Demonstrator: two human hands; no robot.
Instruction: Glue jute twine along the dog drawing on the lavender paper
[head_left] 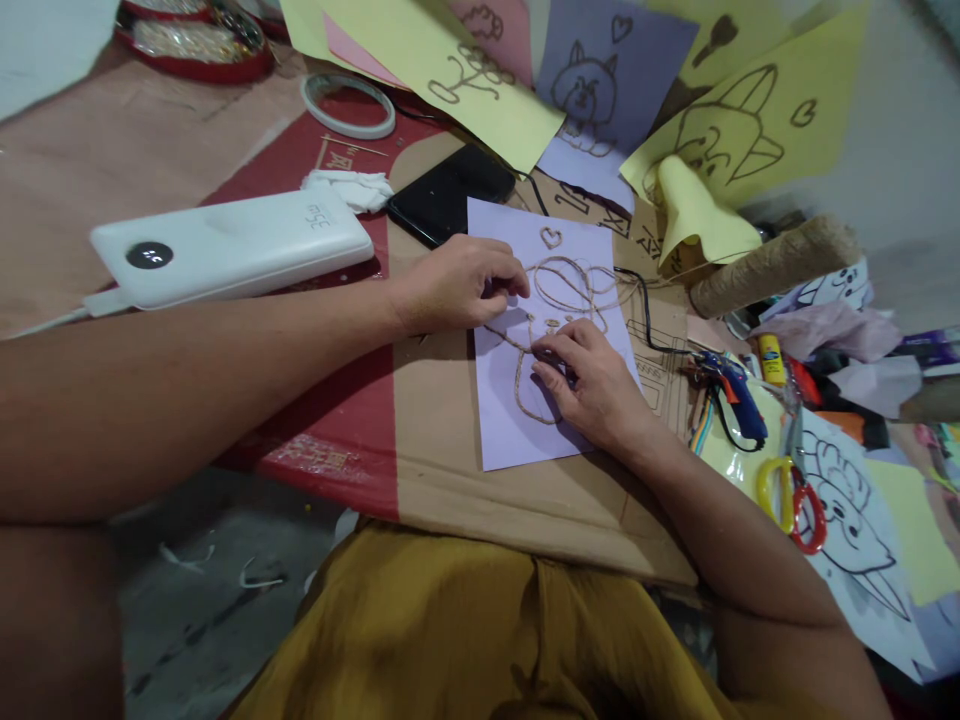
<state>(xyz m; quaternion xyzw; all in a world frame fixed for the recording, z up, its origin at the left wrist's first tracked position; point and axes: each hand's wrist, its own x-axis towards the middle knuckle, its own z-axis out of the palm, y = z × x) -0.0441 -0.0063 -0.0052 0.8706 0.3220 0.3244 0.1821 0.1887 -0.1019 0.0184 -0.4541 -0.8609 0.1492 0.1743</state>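
Listing hazards first, with all places taken from the purple sheet (510, 438). Likeliest fault: the loose loop of brown cord (561, 259) on the sheet's far half snagging a finger and lifting the lines around it. Second: the strand running right towards the twine roll (776, 265) being tugged should that roll shift. Third: the black cable (646, 312), just beside the right edge, catching the right forearm.

Hands, two: left hand (466, 285) over the left edge, fingers curled; right hand (596, 385) over the right half, fingers bent, thumb apart. Whether either pinches cord, cannot tell.

Sheet under the hands, one, flat on cardboard (439, 430).
Twine roll, one, right.
Glue gun (742, 405), one, right.
Scissors (796, 472), one pair, right and nearer the wearer.
Glue stick (771, 362), one, right, past the gun.
Phone (442, 190), one, at the far left corner.
Tape roll (349, 128), one, beyond the phone.
Power bank (232, 250), one, left.
Animal-figure sheets beyond the far edge, two: purple (645, 70), yellow (817, 140).
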